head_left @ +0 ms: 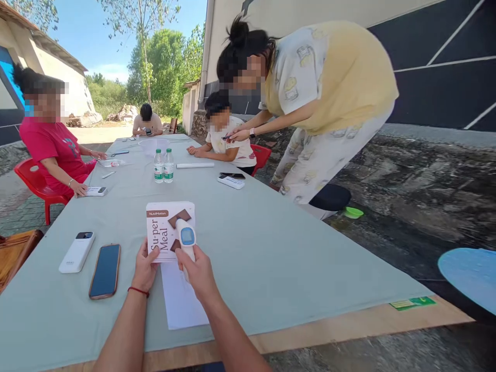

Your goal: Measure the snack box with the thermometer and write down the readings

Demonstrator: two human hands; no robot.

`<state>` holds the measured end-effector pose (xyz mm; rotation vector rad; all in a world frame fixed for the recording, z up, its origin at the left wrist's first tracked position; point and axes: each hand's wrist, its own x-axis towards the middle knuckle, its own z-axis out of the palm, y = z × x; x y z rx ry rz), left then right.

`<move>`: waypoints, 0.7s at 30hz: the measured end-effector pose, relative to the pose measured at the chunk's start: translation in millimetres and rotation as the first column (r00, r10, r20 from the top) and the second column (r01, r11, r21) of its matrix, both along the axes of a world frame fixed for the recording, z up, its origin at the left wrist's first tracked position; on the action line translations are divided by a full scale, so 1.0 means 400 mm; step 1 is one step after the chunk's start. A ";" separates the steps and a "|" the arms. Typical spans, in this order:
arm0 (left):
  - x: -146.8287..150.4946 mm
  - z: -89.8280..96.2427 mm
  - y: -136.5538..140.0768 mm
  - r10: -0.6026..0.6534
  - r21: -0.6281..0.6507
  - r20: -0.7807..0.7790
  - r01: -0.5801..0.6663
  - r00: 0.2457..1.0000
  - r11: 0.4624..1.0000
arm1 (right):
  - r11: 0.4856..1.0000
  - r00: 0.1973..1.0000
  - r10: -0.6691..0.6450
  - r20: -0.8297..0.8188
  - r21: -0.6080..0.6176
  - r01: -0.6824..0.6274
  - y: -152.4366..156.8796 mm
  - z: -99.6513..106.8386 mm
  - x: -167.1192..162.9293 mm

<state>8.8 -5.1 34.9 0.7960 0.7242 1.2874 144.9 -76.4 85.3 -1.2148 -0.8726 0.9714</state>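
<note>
My left hand grips the lower left of a white packet printed "NutriMotion" and "Su-per Meal", standing upright towards me. In my right hand is a white infrared thermometer with a blue-framed screen facing me. Its head overlaps the packet's front; whether the two touch I cannot tell. Below the packet a white sheet of paper lies on the table, partly covered by my right hand. To the left lie a phone with a dark screen and a white power bank.
The long table has a pale green cloth. Two water bottles, a white roll, and another phone lie or stand farther up. Several people sit or stand around it; one in yellow leans in from the right.
</note>
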 end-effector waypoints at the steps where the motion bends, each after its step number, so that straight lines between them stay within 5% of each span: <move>1: 0.002 0.001 0.000 -0.007 0.002 0.000 0.007 1.000 1.000 | 1.000 1.000 -0.012 0.002 -0.012 0.012 0.001 -0.002 -0.002; 21: 0.011 -0.002 0.005 -0.053 0.003 -0.019 0.053 0.998 0.999 | 0.994 0.996 -0.089 -0.001 -0.067 0.088 -0.009 0.014 -0.003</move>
